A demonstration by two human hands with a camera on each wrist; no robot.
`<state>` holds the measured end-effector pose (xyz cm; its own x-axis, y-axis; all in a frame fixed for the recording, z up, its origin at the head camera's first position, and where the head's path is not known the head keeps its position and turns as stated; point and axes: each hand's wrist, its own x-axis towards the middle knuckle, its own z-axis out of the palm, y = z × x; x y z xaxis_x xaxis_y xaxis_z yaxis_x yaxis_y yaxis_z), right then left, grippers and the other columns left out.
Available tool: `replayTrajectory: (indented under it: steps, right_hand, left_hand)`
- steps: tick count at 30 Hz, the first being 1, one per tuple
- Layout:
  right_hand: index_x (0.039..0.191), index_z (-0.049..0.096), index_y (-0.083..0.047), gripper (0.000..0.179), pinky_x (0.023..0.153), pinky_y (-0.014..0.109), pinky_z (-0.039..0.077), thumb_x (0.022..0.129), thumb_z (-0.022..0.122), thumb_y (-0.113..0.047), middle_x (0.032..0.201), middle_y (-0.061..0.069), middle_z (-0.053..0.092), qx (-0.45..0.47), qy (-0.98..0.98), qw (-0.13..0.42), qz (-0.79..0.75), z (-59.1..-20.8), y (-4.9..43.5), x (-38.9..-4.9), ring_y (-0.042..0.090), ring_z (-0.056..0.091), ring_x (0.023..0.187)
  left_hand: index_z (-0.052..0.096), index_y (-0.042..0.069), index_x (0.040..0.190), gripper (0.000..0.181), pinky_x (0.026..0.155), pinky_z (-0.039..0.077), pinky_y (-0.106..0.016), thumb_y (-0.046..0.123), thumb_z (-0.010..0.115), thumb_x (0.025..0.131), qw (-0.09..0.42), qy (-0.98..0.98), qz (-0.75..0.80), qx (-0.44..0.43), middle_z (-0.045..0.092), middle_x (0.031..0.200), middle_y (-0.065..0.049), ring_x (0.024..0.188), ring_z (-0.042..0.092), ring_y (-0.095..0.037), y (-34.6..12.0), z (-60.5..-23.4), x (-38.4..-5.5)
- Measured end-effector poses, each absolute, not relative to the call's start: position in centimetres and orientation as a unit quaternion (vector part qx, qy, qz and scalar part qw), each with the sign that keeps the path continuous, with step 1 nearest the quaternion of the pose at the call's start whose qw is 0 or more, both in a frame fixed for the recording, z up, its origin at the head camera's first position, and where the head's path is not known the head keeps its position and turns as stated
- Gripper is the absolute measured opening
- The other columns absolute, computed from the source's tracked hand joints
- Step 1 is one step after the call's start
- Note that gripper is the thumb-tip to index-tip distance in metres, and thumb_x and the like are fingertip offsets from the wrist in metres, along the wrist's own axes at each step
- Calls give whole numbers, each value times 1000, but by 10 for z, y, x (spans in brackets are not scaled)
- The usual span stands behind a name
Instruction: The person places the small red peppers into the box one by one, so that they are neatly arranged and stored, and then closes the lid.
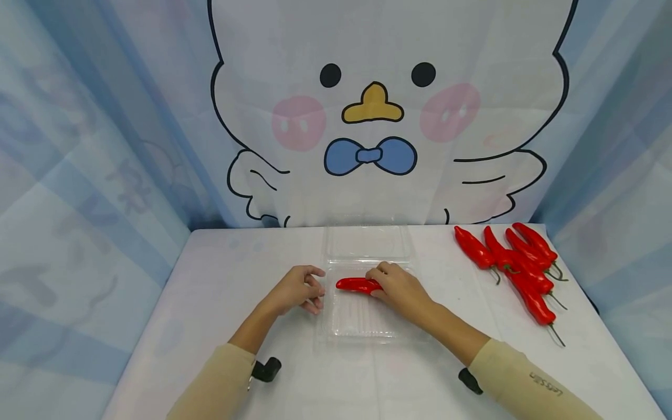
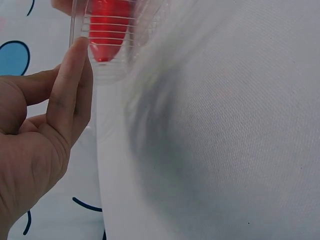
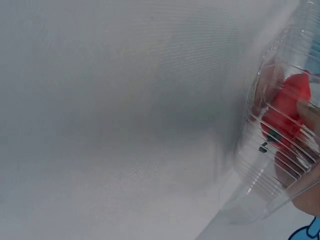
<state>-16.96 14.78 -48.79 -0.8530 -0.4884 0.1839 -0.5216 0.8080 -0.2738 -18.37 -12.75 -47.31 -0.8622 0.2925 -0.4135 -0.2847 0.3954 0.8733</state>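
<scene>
A clear plastic clamshell box point(image 1: 362, 324) lies with its lid folded back on the white table. My right hand point(image 1: 401, 291) grips a red chili pepper point(image 1: 353, 284) by its stem end, over the base of the box. Through the ribbed clear wall, the right wrist view shows the pepper point(image 3: 286, 107) and its green stem among the fingers. My left hand point(image 1: 300, 290) is at the left rim of the box with relaxed fingers and holds nothing. In the left wrist view its fingertips point(image 2: 80, 47) are right at the box wall, beside the pepper's tip point(image 2: 105, 47).
Several red chili peppers point(image 1: 525, 271) with green stems lie in a loose pile on the table's right side. Behind the table hangs a curtain point(image 1: 378, 198) with a cartoon bird. More blue and white curtain point(image 1: 79, 204) closes in the sides.
</scene>
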Motion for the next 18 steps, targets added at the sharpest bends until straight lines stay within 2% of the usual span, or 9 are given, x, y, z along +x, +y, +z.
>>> replayTrajectory:
  steps: [12,18]
  right_hand:
    - [117,74,-19,33,76,30,60,85,85,-15,106,2,65,270,-949,77,144,-489,148,-170,18,57,96]
    - [117,74,-18,34,78,31,61,85,86,-17,106,2,67,266,-951,84,136,-490,147,-171,19,60,95]
  left_hand:
    - [54,1,141,46,62,65,-35,-1,68,96,262,794,548,3,65,95,-15,66,72,-21,-128,-474,-184]
    - [54,1,141,47,62,65,-35,0,68,96,261,797,545,4,65,95,-15,66,72,-22,-128,-474,-184]
